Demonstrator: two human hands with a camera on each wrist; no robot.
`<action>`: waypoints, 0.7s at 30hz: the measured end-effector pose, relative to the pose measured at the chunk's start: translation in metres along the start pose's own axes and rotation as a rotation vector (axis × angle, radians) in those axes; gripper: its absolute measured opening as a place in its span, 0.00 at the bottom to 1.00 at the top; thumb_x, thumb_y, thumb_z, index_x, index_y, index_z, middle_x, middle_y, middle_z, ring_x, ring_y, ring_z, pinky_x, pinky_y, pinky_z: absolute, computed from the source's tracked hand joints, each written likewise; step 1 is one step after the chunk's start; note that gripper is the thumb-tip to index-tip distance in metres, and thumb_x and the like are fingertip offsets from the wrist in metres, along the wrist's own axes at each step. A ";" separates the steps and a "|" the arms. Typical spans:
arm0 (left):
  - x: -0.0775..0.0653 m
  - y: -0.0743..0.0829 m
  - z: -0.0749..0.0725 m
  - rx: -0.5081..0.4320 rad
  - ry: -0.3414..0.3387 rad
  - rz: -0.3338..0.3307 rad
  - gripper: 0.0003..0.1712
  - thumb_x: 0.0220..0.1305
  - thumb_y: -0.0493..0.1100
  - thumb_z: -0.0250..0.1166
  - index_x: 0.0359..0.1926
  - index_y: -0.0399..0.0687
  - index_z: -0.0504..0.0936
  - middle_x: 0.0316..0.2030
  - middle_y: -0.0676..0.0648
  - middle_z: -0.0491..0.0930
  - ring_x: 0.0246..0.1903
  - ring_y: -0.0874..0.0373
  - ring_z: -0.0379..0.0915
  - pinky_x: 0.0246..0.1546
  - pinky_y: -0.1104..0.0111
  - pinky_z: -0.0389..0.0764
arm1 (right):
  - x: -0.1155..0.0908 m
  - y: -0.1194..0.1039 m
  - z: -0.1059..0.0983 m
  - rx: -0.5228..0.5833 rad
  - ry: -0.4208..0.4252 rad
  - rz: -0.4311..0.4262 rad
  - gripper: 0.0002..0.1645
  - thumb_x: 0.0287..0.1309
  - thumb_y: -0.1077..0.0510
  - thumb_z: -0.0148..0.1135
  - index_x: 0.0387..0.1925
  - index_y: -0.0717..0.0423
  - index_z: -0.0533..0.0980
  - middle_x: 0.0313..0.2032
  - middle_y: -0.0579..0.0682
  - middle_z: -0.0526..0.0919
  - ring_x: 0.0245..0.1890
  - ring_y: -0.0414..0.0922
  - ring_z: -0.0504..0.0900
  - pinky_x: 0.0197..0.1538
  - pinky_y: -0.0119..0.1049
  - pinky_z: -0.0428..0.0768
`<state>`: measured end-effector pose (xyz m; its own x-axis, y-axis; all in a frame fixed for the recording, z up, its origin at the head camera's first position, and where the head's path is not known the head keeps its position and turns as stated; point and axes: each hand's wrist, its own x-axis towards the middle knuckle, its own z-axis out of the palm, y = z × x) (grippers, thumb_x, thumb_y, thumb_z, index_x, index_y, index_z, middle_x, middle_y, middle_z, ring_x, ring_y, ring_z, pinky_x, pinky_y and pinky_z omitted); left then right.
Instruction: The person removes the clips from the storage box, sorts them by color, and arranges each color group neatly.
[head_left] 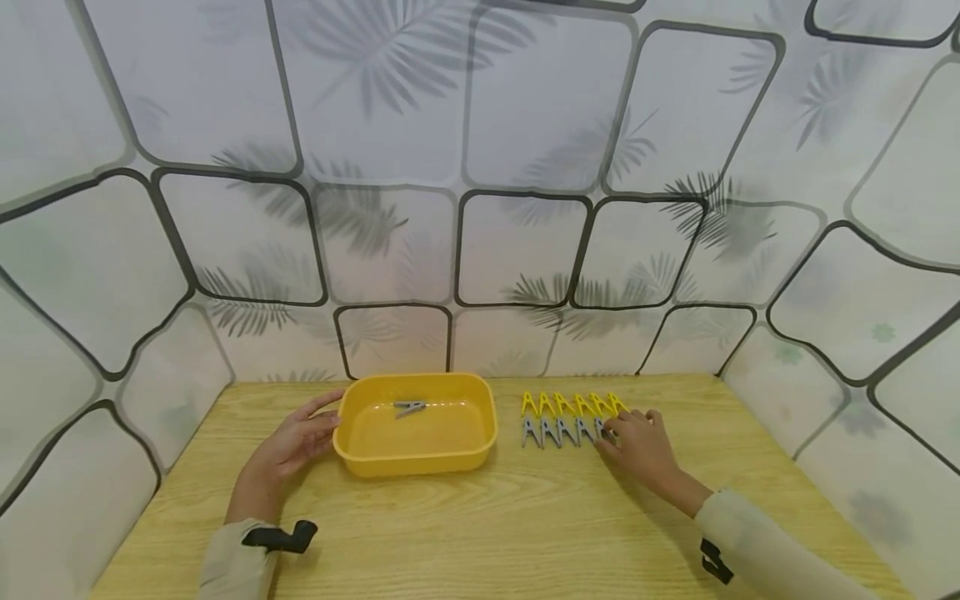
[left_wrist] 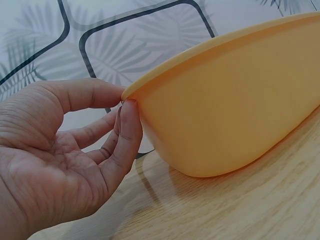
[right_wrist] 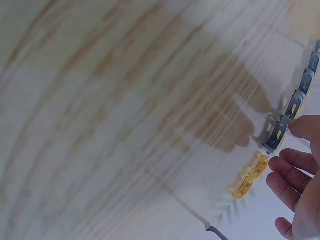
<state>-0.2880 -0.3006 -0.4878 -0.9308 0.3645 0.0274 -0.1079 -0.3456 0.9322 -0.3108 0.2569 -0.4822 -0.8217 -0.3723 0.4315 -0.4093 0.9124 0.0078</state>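
A yellow plastic basin (head_left: 414, 462) stands on the left part of the table, with one grey clothespin (head_left: 409, 408) lying inside it. At the basin's left end my left hand (head_left: 303, 437) pinches the rim; the left wrist view shows thumb and fingers meeting at the edge. To the right, a row of yellow clothespins (head_left: 564, 405) stands behind a row of grey clothespins (head_left: 566, 432). My right hand (head_left: 643, 446) is at the right end of the grey row, thumb and fingers around the last grey clothespin (right_wrist: 276, 136), which they partly hide in the head view.
The wooden table (head_left: 480, 533) has patterned cloth (head_left: 525, 250) rising behind it and on both sides. Black straps (head_left: 281, 537) are on both sleeves. Table surface lies between the basin and the clothespin rows.
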 end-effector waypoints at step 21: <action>-0.001 -0.002 -0.002 0.013 0.012 -0.008 0.22 0.79 0.31 0.48 0.61 0.61 0.74 0.49 0.53 0.86 0.45 0.63 0.84 0.44 0.72 0.85 | 0.015 -0.007 0.003 0.020 0.121 -0.107 0.11 0.51 0.55 0.79 0.34 0.56 0.86 0.31 0.51 0.87 0.34 0.52 0.82 0.49 0.61 0.72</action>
<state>-0.2880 -0.3020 -0.4901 -0.9343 0.3562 0.0160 -0.1103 -0.3314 0.9370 -0.3211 0.2441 -0.4786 -0.7192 -0.4432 0.5350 -0.5012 0.8643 0.0422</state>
